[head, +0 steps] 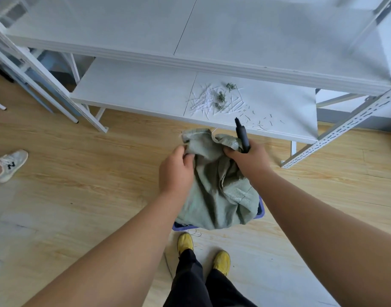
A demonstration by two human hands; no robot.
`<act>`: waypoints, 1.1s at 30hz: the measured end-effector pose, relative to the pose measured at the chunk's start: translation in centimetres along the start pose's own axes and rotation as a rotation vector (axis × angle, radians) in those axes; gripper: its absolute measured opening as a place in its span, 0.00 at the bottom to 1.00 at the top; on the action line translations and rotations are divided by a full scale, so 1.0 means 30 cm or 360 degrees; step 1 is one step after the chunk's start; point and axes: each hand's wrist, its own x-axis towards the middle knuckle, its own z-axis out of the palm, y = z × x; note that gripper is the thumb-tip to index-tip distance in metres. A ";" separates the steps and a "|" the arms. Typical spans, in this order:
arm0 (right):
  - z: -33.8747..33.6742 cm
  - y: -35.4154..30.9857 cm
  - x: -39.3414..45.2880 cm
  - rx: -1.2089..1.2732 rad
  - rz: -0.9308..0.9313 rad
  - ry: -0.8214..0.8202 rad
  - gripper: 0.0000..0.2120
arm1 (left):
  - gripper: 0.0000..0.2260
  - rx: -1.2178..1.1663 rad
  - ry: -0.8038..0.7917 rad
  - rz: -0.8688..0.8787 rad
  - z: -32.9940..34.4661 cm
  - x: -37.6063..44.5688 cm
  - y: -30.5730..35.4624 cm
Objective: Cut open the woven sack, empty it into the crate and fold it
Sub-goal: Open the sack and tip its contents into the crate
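The green woven sack (214, 185) hangs crumpled over the blue crate (259, 212), covering nearly all of it, so only the crate's rim shows at the sack's lower edge; the left hand (175, 171) grips the sack's top edge on its left side, fingers curled into the cloth; the right hand (248, 159) grips the sack's top on the right, and its fingers also hold a black cutter (242, 135) that points up and away from the sack; beyond the sack, a low white shelf (134, 89) carries scattered white and green cut strips (214, 99); below the sack stand the person's yellow shoes (185, 242); far left of the sack, another person's white sneaker (9, 165) rests on the wooden floor (79, 173)
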 end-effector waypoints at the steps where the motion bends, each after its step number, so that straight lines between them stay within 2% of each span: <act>1: -0.003 0.001 0.004 0.0018 0.0004 0.0003 0.13 | 0.07 -0.0048 0.0068 0.0009 0.008 0.009 -0.011; 4: -0.006 -0.004 0.000 0.0010 -0.0003 0.0019 0.13 | 0.09 0.0094 -0.0173 -0.0090 0.010 0.014 -0.023; 7: -0.016 -0.014 0.005 0.0059 -0.0015 0.0097 0.11 | 0.06 -0.0183 0.0203 0.0007 0.008 0.013 0.012; 8: -0.021 -0.012 0.008 0.0059 -0.0009 0.0120 0.11 | 0.06 -0.0200 0.0194 0.0034 0.011 0.012 0.025; 11: -0.035 -0.017 0.011 -0.0015 0.0016 0.0123 0.12 | 0.06 0.0010 -0.0052 -0.0085 0.026 0.016 0.036; 12: -0.039 -0.022 0.010 -0.0031 0.0010 0.0128 0.12 | 0.09 -0.0033 -0.0025 -0.0095 0.023 0.020 0.041; 14: -0.045 -0.031 0.002 -0.0037 -0.0006 0.0102 0.13 | 0.25 -0.0193 -0.0031 0.0084 0.014 0.017 0.064; 16: -0.042 -0.034 -0.004 0.0007 -0.0029 0.0002 0.14 | 0.41 -0.0110 -0.0376 0.0270 0.021 0.016 0.095; 18: -0.048 -0.055 -0.015 0.0008 -0.0070 -0.0147 0.14 | 0.48 0.0076 -0.0678 0.0293 0.044 0.014 0.113; 19: -0.054 -0.066 -0.019 -0.0016 -0.0093 -0.0242 0.14 | 0.49 0.0116 -0.0694 0.0276 0.058 0.014 0.115; 21: -0.064 -0.076 -0.026 -0.0072 -0.0115 -0.0422 0.13 | 0.44 0.0090 -0.0583 0.0232 0.085 0.022 0.117; 23: -0.065 -0.065 -0.026 -0.0056 -0.0142 -0.0466 0.16 | 0.30 0.0032 -0.0462 0.0214 0.100 0.032 0.122; 25: -0.067 -0.046 -0.019 0.0021 -0.0195 -0.0360 0.28 | 0.16 -0.0059 -0.0324 0.0104 0.097 0.046 0.129; 27: -0.078 -0.024 -0.015 -0.0175 -0.0219 -0.0229 0.41 | 0.11 -0.0156 -0.0180 -0.0087 0.085 0.062 0.125; 28: -0.080 -0.010 -0.017 -0.0354 -0.0209 -0.0207 0.42 | 0.11 -0.0181 -0.0153 -0.0149 0.078 0.069 0.125; 30: -0.075 0.019 -0.020 -0.0515 -0.0165 -0.0206 0.31 | 0.11 -0.0228 -0.0204 -0.0142 0.073 0.079 0.137; 32: -0.062 0.025 -0.025 -0.0256 -0.0112 -0.0094 0.14 | 0.10 -0.0311 -0.0235 -0.0048 0.075 0.072 0.165; 33: -0.064 0.016 -0.027 -0.0129 -0.0118 -0.0004 0.12 | 0.09 -0.0374 -0.0204 -0.0007 0.076 0.066 0.175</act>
